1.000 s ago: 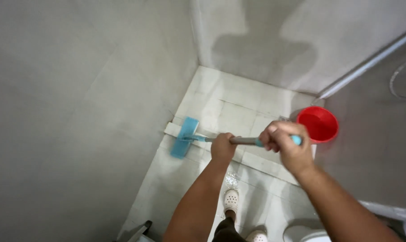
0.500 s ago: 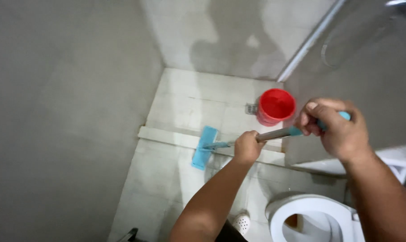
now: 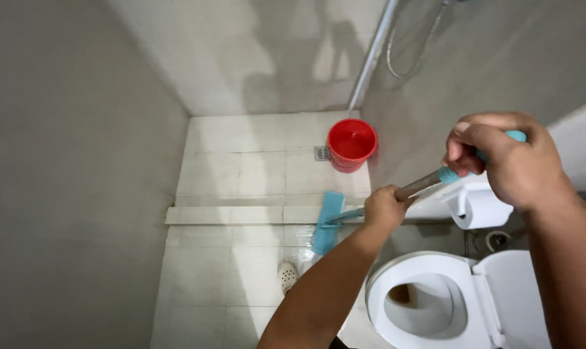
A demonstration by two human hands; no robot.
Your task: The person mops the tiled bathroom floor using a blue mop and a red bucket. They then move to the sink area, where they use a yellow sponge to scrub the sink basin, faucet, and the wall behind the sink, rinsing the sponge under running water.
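You stand in a tiled bathroom, the white toilet [image 3: 435, 304] at your right and a red bucket [image 3: 351, 143] in the far corner. The long-handled mop [image 3: 396, 194] is probably light and stiff; its blue head [image 3: 326, 222] lies on the wet floor tiles [image 3: 241, 174], likely slippery. Your left hand [image 3: 383, 208] is wrapped around mid-shaft, your right hand [image 3: 503, 160] is closed over the teal end grip.

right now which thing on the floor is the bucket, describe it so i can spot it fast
Start at the tiled shower floor beyond the low raised curb, and look to its far right corner, below the metal pipe running up the wall. The bucket stands there beside the small floor drain. It is round, open-topped and the only bright red thing in the room.
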